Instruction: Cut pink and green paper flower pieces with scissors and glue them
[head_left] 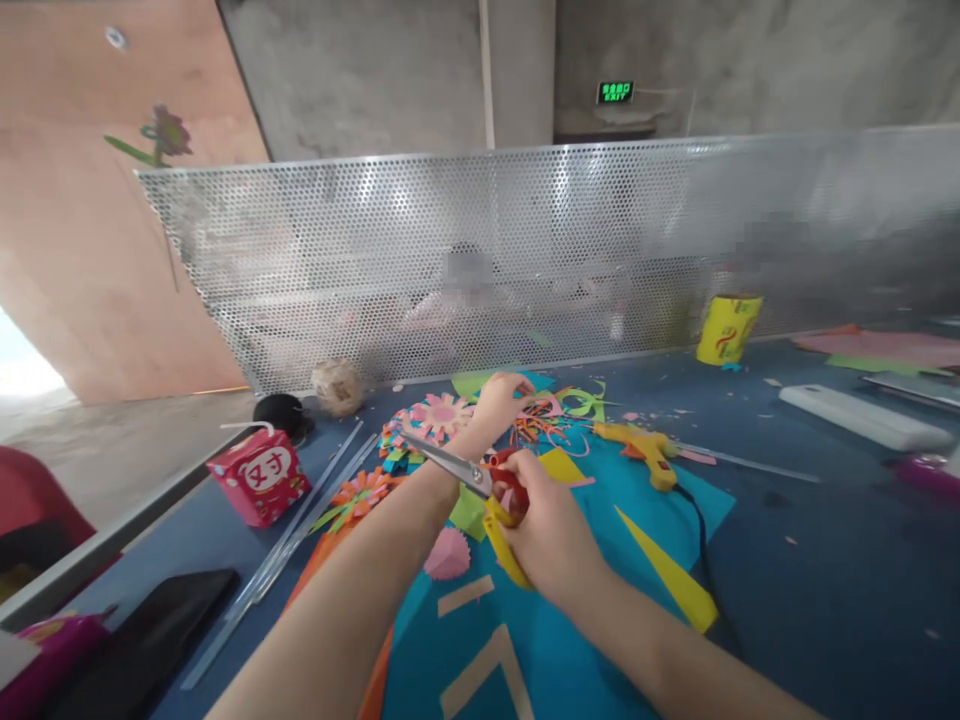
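My right hand (551,535) grips red-handled scissors (480,475), whose blades point left, and a yellow paper piece (504,550) shows under its fingers. My left hand (499,400) reaches farther out, fingers curled over the paper scraps near a pink paper flower (442,413). Orange curled strips (536,430) lie just right of that hand. A teal paper sheet (600,640) lies under both arms.
A yellow glue gun (645,450) with a black cord lies to the right. A red drink carton (259,477), twine ball (337,387), black phone (161,630), yellow can (727,328) and white bar (862,417) sit around. A perforated metal screen (525,250) stands behind.
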